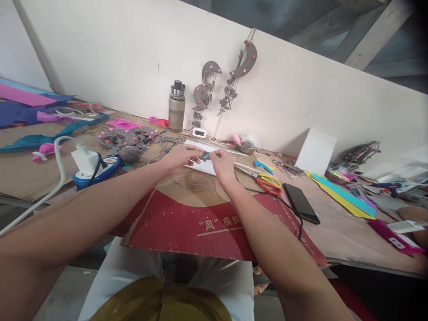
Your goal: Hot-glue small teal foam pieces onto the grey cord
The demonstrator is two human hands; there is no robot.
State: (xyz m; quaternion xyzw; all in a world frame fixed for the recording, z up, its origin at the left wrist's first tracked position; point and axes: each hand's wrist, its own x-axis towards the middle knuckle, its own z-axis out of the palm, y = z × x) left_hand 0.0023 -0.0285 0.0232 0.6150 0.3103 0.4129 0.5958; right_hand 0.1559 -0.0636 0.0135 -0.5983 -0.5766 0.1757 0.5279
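We are looking down along two bare forearms that reach out over a cluttered craft tabletop (334, 232). Our left hand (182, 157) and right hand (222, 162) meet above a sheet of white paper (203, 166), and between their fingertips they pinch a small teal piece (205, 155), too small to identify further. Both hands are closed around it in a fine grip, the left from one side, the right from the other, held just above the paper rather than resting on it.

We judge the step in hand to be fine shaping or joining of this little piece; the next move seems to call for steady, small finger work with the grip kept firm.

Close to the right hand lie scissors with orange and yellow handles (269, 183), and beyond them a black phone (301, 203). Behind the left hand stands a water bottle (176, 107), with a ball of grey yarn (129, 154) to the left.
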